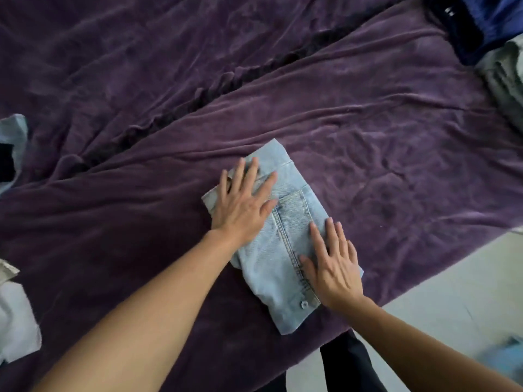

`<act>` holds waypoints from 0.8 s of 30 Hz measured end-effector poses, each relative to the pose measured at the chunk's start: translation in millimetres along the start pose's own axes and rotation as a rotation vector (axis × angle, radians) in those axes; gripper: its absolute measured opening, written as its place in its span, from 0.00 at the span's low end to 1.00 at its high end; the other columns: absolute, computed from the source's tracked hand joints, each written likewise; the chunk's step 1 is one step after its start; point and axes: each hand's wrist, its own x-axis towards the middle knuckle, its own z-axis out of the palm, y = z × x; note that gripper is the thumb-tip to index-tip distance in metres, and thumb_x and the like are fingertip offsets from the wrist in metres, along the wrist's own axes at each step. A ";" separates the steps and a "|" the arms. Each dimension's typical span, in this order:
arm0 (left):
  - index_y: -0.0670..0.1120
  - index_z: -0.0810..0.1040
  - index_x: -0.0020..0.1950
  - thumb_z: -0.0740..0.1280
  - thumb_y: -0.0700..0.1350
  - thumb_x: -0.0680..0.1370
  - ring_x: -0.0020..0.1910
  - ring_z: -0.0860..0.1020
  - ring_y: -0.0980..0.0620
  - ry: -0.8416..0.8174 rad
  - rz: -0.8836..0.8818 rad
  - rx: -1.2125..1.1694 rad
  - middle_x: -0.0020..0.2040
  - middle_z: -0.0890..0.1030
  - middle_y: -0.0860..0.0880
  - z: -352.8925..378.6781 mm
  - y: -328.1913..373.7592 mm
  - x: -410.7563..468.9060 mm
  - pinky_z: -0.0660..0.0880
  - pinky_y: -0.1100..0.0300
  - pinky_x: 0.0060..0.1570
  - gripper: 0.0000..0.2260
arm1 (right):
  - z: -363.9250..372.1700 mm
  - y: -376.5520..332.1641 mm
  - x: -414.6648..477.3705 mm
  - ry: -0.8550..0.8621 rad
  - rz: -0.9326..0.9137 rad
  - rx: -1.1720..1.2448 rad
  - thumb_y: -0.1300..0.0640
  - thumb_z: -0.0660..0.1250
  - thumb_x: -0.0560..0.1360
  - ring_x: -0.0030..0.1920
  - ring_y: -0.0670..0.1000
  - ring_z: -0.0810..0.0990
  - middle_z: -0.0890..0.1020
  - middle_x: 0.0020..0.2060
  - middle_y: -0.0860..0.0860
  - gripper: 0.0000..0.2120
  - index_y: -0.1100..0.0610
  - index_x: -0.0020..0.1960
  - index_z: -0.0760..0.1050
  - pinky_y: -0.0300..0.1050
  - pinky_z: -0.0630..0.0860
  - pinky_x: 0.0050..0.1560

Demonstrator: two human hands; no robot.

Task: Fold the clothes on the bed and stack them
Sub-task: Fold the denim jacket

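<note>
Head view: folded denim (278, 281) lies flat on the purple cover (368, 123), close to its near edge.
Long axis: far-left to near-right; the end with the button (304, 304) points toward the person.
Left hand (243, 205): flat on the far end, fingers straight and spread.
Right hand (334, 267): flat on the near half, fingers straight, slightly spread.
Surroundings: pale clothes (17, 321) at left edge; blue and grey clothes (498, 38) at far right.

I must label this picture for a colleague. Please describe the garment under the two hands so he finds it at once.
A purple bedspread fills the view. Near its front edge, at the middle, lies a folded light-blue denim jacket, with the left hand and right hand flat on it. Only it shows a stitched placket and a round button.
</note>
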 end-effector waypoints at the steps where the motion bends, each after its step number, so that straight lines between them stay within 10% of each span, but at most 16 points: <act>1: 0.59 0.42 0.77 0.44 0.62 0.79 0.77 0.42 0.43 -0.072 -0.032 0.030 0.79 0.46 0.45 17.1 -7.7 -3.3 0.45 0.40 0.73 0.27 | 10.2 0.3 -2.6 -0.019 0.003 -0.024 0.37 0.47 0.79 0.77 0.59 0.45 0.46 0.78 0.56 0.32 0.47 0.78 0.43 0.59 0.54 0.73; 7: 0.59 0.25 0.71 0.32 0.65 0.75 0.77 0.38 0.44 -0.258 -0.061 0.168 0.79 0.45 0.45 60.6 -36.0 -11.9 0.44 0.38 0.73 0.28 | 42.9 2.0 0.5 -0.050 0.016 -0.075 0.35 0.45 0.78 0.77 0.60 0.45 0.48 0.78 0.55 0.32 0.47 0.78 0.48 0.63 0.55 0.73; 10: 0.59 0.44 0.78 0.43 0.66 0.77 0.77 0.46 0.42 -0.211 -0.020 0.109 0.78 0.51 0.43 32.5 -30.5 2.1 0.45 0.37 0.72 0.30 | 33.4 14.8 3.4 -0.076 0.016 0.063 0.29 0.42 0.76 0.78 0.53 0.41 0.43 0.78 0.49 0.35 0.42 0.78 0.40 0.57 0.49 0.73; 14: 0.54 0.67 0.73 0.69 0.63 0.70 0.75 0.57 0.38 0.157 0.345 0.121 0.76 0.61 0.40 -16.4 -7.9 54.5 0.52 0.37 0.72 0.33 | 7.7 37.6 15.7 -0.021 0.254 0.286 0.28 0.51 0.73 0.70 0.51 0.66 0.67 0.72 0.49 0.41 0.50 0.78 0.50 0.51 0.64 0.66; 18: 0.58 0.49 0.77 0.73 0.67 0.63 0.77 0.51 0.44 -0.442 0.420 0.348 0.76 0.60 0.48 -33.1 32.2 105.8 0.45 0.43 0.74 0.50 | -1.7 32.5 24.1 -0.177 0.350 0.438 0.30 0.66 0.68 0.61 0.54 0.75 0.76 0.63 0.49 0.40 0.49 0.73 0.61 0.50 0.73 0.56; 24: 0.53 0.79 0.53 0.78 0.61 0.58 0.54 0.74 0.49 -0.663 0.346 0.444 0.54 0.77 0.51 -63.1 50.5 94.5 0.70 0.55 0.47 0.27 | -31.8 19.5 -3.2 -0.197 0.257 0.578 0.38 0.71 0.68 0.38 0.52 0.76 0.77 0.35 0.46 0.20 0.50 0.39 0.64 0.51 0.74 0.39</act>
